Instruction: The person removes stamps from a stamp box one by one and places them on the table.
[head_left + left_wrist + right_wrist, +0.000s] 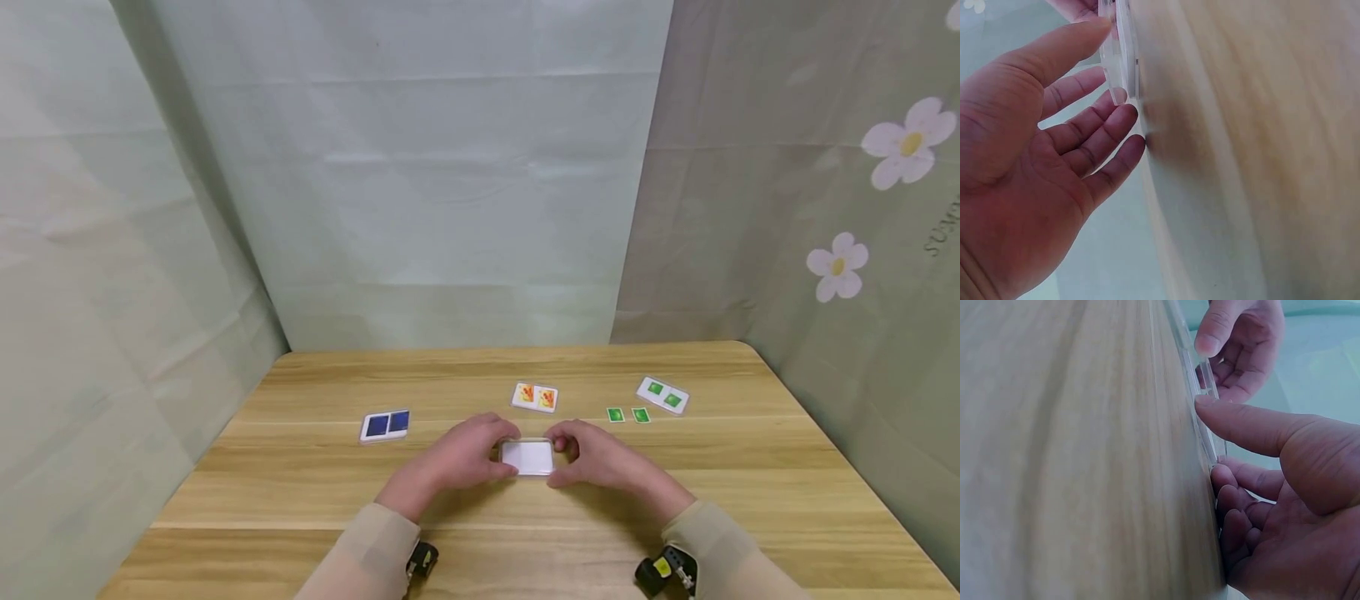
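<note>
A flat clear plastic case (528, 457) with a white face lies on the wooden table (300, 492) at its middle. My left hand (501, 451) grips its left end, and my right hand (561, 454) grips its right end. In the left wrist view the thumb (1079, 39) lies along the case's edge (1124, 59) while the fingers (1110, 128) touch its other side. In the right wrist view the thumb (1241, 425) presses on the case's rim (1200, 381), with the fingers (1235, 506) curled at the case's other edge. What is inside the case is hidden.
A tile with two blue squares (385, 425) lies to the left. An orange-pictured tile (535, 397) lies just beyond the case. A green-squared tile (663, 395) and two small green pieces (627, 414) lie to the right. Fabric walls surround the table.
</note>
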A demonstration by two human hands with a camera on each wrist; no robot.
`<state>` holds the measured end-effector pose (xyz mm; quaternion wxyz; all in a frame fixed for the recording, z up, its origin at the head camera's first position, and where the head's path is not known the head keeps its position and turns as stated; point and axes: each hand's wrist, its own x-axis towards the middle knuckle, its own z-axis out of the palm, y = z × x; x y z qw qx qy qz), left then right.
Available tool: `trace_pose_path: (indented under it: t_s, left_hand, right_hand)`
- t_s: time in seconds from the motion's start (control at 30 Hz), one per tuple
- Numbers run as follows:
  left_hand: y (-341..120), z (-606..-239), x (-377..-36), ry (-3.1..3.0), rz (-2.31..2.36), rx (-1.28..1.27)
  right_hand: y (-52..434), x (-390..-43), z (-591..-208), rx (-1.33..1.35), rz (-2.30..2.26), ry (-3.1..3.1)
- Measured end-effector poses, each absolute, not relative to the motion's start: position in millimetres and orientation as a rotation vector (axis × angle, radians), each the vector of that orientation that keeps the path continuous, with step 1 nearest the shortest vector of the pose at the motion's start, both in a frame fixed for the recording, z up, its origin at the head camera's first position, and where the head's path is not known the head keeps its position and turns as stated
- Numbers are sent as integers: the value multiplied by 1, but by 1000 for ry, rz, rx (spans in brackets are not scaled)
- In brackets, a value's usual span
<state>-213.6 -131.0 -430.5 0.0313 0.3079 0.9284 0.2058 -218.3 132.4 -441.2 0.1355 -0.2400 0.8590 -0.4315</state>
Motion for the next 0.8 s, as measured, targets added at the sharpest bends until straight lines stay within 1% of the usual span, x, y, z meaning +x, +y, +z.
trace_pose_path:
  t_s: [0.3,0.8]
  left_hand:
    - [-129,-429,-210,2842,641,870]
    - [-131,-432,-212,2818,698,905]
  right_hand:
    - [134,-220,-442,-720,-1227,2491]
    - [132,-219,-443,-685,-1213,2503]
